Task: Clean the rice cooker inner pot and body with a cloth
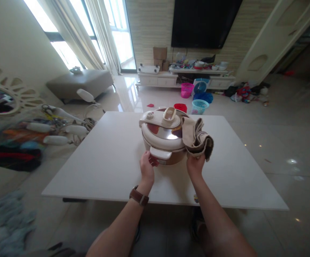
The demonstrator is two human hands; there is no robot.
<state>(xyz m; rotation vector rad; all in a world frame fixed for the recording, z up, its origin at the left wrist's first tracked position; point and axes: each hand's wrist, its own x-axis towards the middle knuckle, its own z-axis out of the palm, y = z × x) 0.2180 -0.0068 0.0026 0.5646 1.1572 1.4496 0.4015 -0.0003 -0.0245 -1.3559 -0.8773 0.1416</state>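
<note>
An electric pressure cooker (pixel 161 137) with a cream and shiny lid stands on the white table (pixel 112 164). My left hand (pixel 147 167), with a brown watch strap at its wrist, is at the cooker's near side handle (pixel 160 153), its fingers curled in under it. A folded beige and brown cloth (pixel 196 137) is bunched in my right hand (pixel 195 165) and lies against the right side of the lid. The cloth hides most of those fingers and part of the cooker's rim.
Behind the table, a red basket (pixel 181 107), a light blue basket (pixel 200 106) and a pink basket (pixel 187 90) stand on the floor. A cluttered TV cabinet (pixel 157 79) lines the far wall. At left, a lamp with white shades (pixel 76 129) comes close to the table's edge.
</note>
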